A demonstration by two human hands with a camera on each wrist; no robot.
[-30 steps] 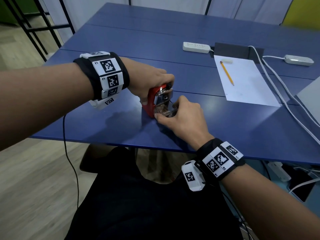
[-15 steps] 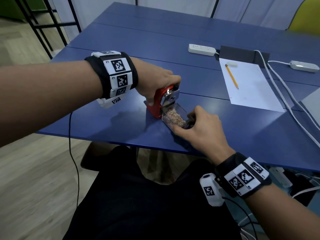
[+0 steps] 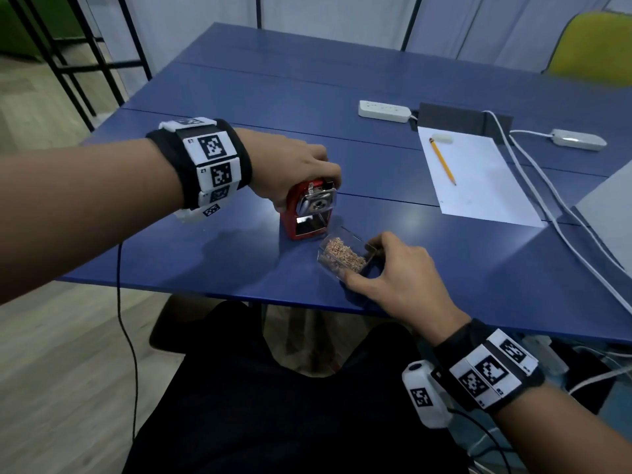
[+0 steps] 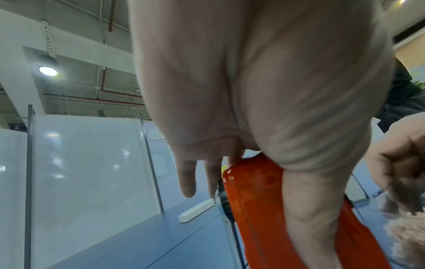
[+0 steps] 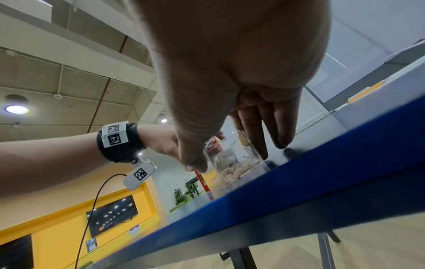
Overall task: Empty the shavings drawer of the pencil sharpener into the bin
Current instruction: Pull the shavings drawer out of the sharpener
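The red pencil sharpener stands on the blue table with its drawer slot empty. My left hand grips its top from behind; in the left wrist view the thumb lies down the sharpener's red side. The clear shavings drawer, full of brown shavings, is out of the sharpener and sits low over the table near its front edge. My right hand pinches the drawer between thumb and fingers. In the right wrist view the drawer shows between thumb and fingers. No bin is in view.
A sheet of paper with a yellow pencil and a white eraser lies to the right. Behind it are a white power strip, a dark box and white cables. A yellow chair stands at the far right.
My right hand has pulled the drawer fully out of the sharpener, toward me and to the right. The left hand has kept its hold on the sharpener.
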